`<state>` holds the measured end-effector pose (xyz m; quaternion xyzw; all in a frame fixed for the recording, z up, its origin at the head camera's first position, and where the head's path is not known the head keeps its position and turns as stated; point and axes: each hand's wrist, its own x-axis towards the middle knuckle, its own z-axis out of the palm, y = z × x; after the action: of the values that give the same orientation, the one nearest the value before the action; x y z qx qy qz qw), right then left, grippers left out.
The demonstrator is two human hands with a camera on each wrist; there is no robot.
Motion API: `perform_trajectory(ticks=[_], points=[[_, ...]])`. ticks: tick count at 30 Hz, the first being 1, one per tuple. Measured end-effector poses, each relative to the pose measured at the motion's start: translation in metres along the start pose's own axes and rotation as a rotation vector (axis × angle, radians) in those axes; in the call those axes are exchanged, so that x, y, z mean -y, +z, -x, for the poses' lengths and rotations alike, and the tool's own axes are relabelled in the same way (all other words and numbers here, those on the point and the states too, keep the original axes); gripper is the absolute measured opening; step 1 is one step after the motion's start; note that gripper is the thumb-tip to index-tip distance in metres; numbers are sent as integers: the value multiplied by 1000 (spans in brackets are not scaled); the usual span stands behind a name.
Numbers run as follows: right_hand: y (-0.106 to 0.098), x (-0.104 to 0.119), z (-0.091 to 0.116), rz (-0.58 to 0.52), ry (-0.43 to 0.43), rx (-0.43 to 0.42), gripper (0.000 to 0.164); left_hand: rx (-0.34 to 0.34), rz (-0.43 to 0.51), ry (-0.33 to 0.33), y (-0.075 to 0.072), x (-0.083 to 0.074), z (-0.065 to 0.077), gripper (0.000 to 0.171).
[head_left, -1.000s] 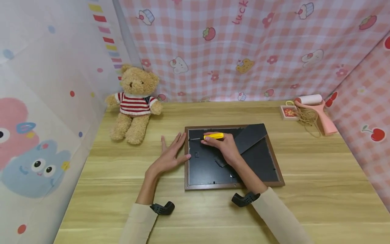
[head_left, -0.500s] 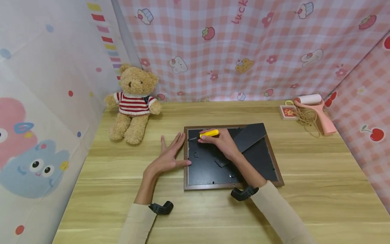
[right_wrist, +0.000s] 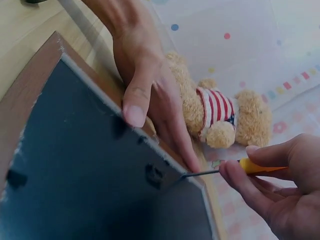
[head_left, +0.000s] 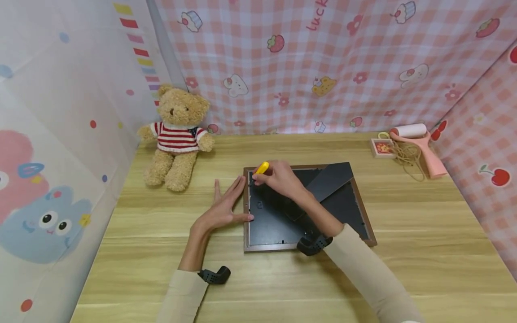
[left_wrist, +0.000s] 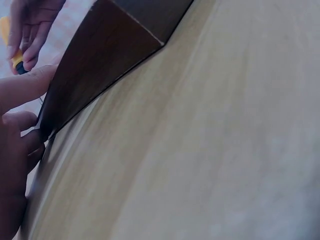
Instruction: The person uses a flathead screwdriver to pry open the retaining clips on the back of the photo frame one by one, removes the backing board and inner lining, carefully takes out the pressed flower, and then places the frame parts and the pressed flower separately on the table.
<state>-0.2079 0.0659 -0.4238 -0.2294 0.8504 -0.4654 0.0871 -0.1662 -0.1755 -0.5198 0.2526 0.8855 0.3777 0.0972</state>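
Observation:
A picture frame [head_left: 270, 229] lies face down, its black backing board and brown wooden rim showing, with a black stand leg [head_left: 331, 181] slanting across the back. My right hand [head_left: 282, 181] pinches a yellow-handled screwdriver [right_wrist: 202, 173]. In the right wrist view the thin metal shaft reaches the frame's inner edge near a corner, at the far left in the head view. My left hand [head_left: 222, 211] rests against the left side of the frame, fingers straight and spread, thumb over the rim. A small dark tab [right_wrist: 154, 176] sits on the backing near the tip.
A teddy bear [head_left: 177, 137] in a striped sweater sits at the back left of the wooden table [head_left: 169, 229]. At the back right are a lint roller [head_left: 430, 157], a tangle of twine [head_left: 408, 154] and a small box [head_left: 383, 148]. Patterned cloths hang behind and beside.
My right hand has moved left toward the frame's upper left corner, and the screwdriver handle has tipped up more steeply. My left thumb has slid slightly down the rim.

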Motion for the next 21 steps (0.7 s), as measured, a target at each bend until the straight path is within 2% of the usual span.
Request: perform_trajectory(ticks=[6, 13, 17, 21], points=[[2, 10, -7, 65, -38, 22, 18, -8, 32, 10, -1, -2, 0, 131], [5, 18, -14, 226, -89, 25, 17, 6, 41, 21, -1, -5, 1, 127], [4, 18, -13, 209, -84, 35, 16, 7, 50, 23, -2, -6, 2, 129], [-2, 13, -3, 94, -56, -7, 18, 21, 40, 20, -6, -3, 5, 131]])
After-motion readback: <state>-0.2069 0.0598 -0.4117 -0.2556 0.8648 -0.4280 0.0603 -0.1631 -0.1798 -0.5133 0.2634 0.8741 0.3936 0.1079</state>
